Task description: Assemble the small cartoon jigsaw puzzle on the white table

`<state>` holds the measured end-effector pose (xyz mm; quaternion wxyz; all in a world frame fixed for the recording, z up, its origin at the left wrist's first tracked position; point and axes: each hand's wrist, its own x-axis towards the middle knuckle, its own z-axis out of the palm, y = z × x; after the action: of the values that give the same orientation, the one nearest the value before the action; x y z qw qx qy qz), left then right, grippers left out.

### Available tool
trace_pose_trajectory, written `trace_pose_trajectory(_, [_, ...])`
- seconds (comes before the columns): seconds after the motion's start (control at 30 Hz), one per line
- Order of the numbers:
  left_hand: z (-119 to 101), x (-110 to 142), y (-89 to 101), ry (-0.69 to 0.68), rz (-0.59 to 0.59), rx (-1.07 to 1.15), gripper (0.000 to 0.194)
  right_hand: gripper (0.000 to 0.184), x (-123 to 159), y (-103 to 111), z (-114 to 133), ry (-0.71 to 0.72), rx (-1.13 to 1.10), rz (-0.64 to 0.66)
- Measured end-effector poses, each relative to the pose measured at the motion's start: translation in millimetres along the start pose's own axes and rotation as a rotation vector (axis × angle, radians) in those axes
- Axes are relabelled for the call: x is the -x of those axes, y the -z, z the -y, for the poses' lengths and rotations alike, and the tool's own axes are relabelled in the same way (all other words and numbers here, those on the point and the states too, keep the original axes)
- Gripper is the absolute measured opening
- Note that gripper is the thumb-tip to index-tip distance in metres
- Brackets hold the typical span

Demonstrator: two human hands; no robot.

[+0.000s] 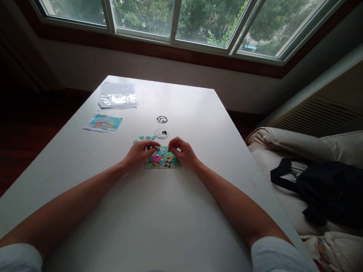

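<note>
A partly assembled jigsaw puzzle (159, 160), with a pink and a yellow cartoon figure on a teal ground, lies flat on the white table between my hands. My left hand (139, 153) rests at its left upper edge, index finger stretched out and thumb apart from it. Over the upper right part of the puzzle, my right hand (183, 152) has its fingers curled together. Whatever is between those fingertips is too small to make out. Several loose teal puzzle pieces (147, 138) lie just beyond my left hand.
Two round discs, a nearer one (161, 133) and a farther one (162, 119), lie past the puzzle. Toward the left are a matching picture sheet (104, 123) and a clear plastic sleeve with papers (118, 95). A sofa with a dark bag (329, 192) stands right of the table (163, 217).
</note>
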<state>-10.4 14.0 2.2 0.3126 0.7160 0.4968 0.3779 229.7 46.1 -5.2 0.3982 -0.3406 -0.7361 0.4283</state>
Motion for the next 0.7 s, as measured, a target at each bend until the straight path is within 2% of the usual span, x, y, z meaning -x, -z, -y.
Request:
trace_pose_trajectory(0.13, [2.4, -0.8, 3.5, 0.016, -0.044, -0.089, 0.027, 0.014, -5.3, 9.5, -13.9, -0.030, -0.052, -0.053])
trace_pose_trajectory(0.23, [4.0, -1.4, 5.1, 0.043, -0.078, -0.107, 0.026, 0.011, -5.3, 13.4, -14.2, 0.050, 0.186, 0.004])
trace_pose_trajectory(0.4, [5.3, -2.3, 7.2, 0.076, -0.106, -0.117, 0.025, 0.011, -1.7, 11.7, -6.3, 0.254, 0.557, 0.205])
trace_pose_trajectory(0.7, [5.1, -3.5, 12.3, 0.114, -0.132, -0.154, 0.022, 0.013, -5.5, 20.3, -16.5, 0.195, 0.703, 0.182])
